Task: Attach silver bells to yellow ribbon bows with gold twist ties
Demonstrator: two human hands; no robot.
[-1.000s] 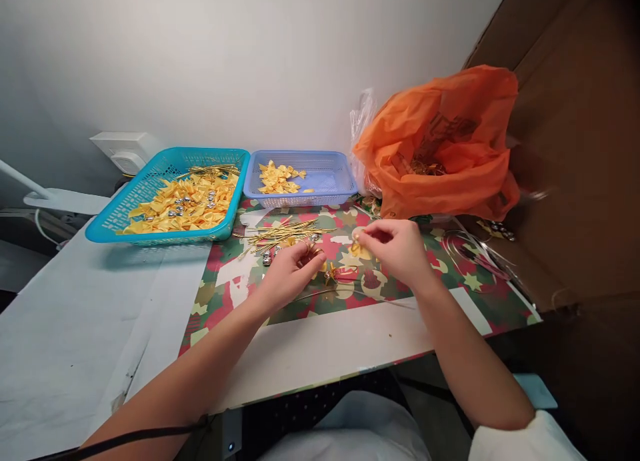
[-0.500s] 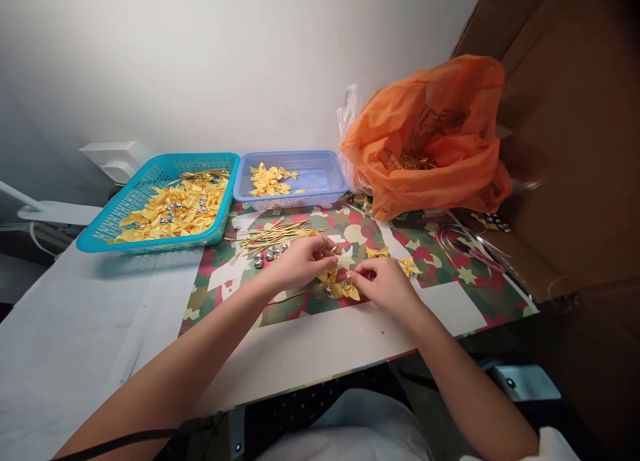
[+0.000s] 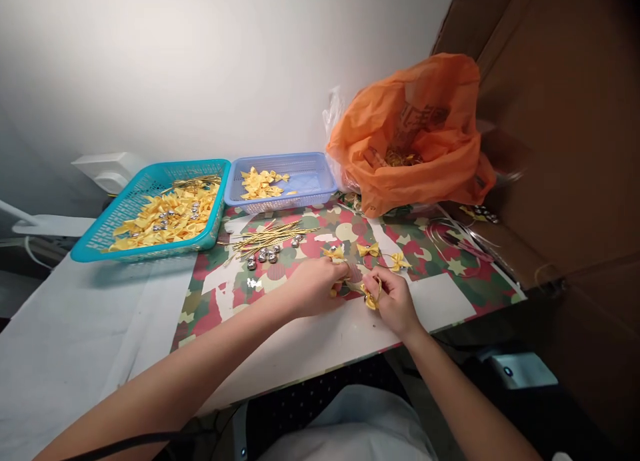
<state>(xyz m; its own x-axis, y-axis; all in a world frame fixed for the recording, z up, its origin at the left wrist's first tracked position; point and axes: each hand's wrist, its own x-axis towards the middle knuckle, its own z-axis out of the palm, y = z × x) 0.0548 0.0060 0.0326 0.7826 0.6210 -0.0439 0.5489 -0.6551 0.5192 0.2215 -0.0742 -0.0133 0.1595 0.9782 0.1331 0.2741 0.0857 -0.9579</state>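
My left hand (image 3: 317,286) is closed around a thin cord, and a bit of yellow ribbon shows under its fingers. A short stretch of the cord (image 3: 356,286) runs between the two hands. In my right hand (image 3: 395,304), pinched fingers hold a yellow ribbon bow (image 3: 371,300) with a loop of cord. Just beyond the hands, more yellow bows (image 3: 368,249) lie on the table, some joined by a thin cord. Silver bells (image 3: 263,255) sit to the left, in front of a pile of gold twist ties (image 3: 275,236).
A teal basket (image 3: 213,231) full of yellow bows, bells and gold ties stands at the left. Beside it is a blue basket (image 3: 313,198) with bows. An orange plastic bag (image 3: 410,181) stands back right, near a cardboard wall (image 3: 565,148). Patterned paper (image 3: 220,308) covers the table.
Both hands have lifted the cord and bows off the table and come nearer to me and slightly right. The right hand now grips a bow. The view has shifted a little.
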